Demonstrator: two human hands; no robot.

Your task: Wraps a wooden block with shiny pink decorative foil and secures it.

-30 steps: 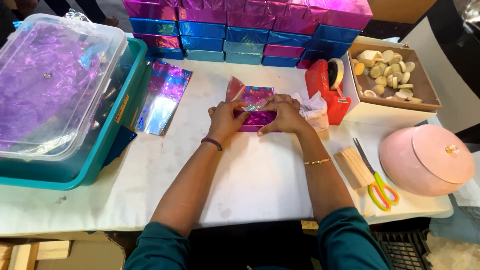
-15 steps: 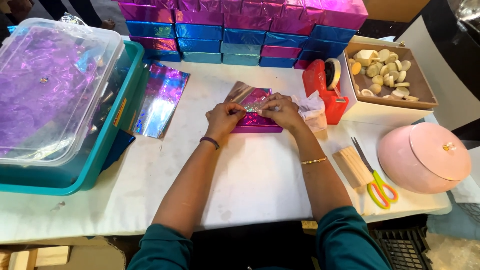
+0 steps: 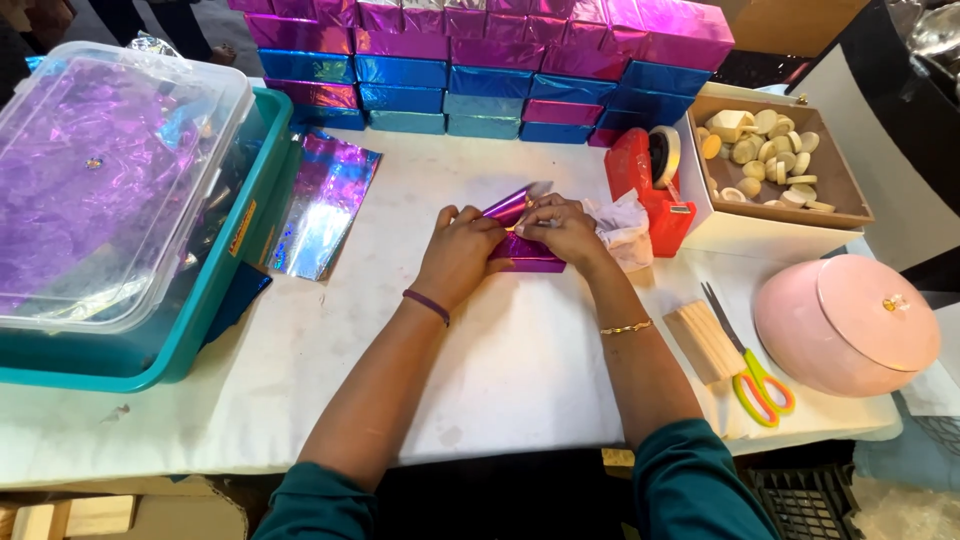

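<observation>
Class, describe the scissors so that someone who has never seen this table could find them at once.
Start at the big pink round lidded box near the table's right edge. Just left of it, beside a pale wooden block, lie the scissors: the only thing there with yellow-green and orange handle loops.

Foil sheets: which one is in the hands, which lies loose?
The purple sheet is pinched by the left hand and right hand around a small block. The iridescent sheet lies flat, untouched, beside the teal bin.

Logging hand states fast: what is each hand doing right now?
Left hand: closed on the purple foil-wrapped packet, pressing its left side.
Right hand: closed on the same packet, pinching the foil on top.
</observation>
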